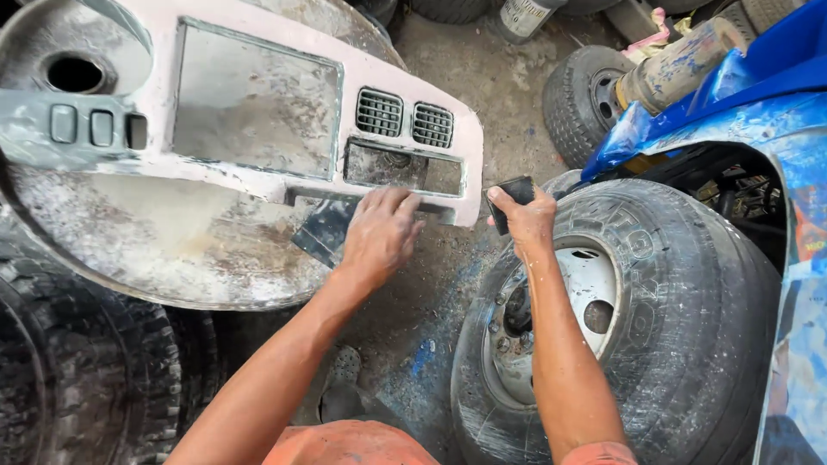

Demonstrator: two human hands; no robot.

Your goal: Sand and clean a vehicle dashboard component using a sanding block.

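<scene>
The dashboard panel (pixel 258 103) was pale pink, streaked with grey and white filler dust, and its two vent grilles (pixel 405 119) were dark grey. The block (pixel 515 191) in the right hand (pixel 527 222) was black. The wheel rim (pixel 586 293) was white inside a grey-black tyre (pixel 689 319). The vehicle body (pixel 758 95) was bright blue with worn patches.

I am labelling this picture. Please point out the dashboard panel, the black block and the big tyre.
dashboard panel (pixel 250 103), head view, on its flat grey recess.
black block (pixel 517 189), head view, on the top end above the right hand (pixel 527 222).
big tyre (pixel 689 319), head view, on its sidewall.
</scene>
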